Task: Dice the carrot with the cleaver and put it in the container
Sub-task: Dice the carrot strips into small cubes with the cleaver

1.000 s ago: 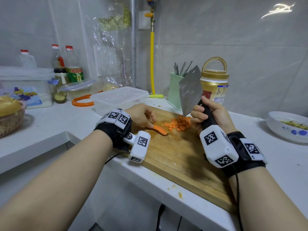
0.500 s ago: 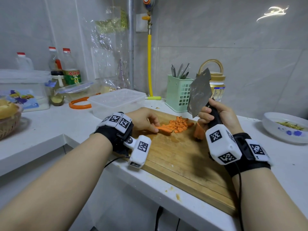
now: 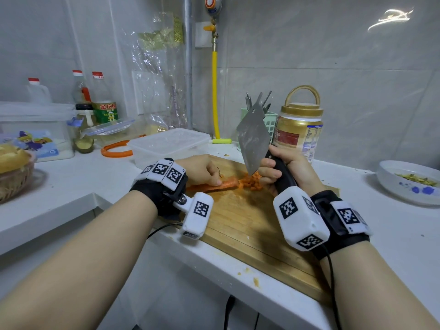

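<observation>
On the wooden cutting board (image 3: 240,225) lies a long carrot strip (image 3: 214,185), and my left hand (image 3: 202,169) holds it down with curled fingers. A small heap of diced carrot (image 3: 251,182) sits just right of the strip's end. My right hand (image 3: 288,169) grips the black handle of the cleaver (image 3: 253,136). The blade is raised and tilted, with its lower corner just above the diced heap. A clear plastic container (image 3: 169,145) stands empty behind my left hand.
A green utensil basket (image 3: 270,122) and a gold-lidded jar (image 3: 300,132) stand behind the board. A white bowl (image 3: 408,182) with scraps is at the right. Bottles, a lidded box and an orange ring (image 3: 115,151) sit at the left, with a bread basket (image 3: 14,172). Carrot crumbs lie on the counter edge.
The cleaver has swung back left over the diced heap. My left hand has shifted along the carrot strip, so more of the strip now shows on the board.
</observation>
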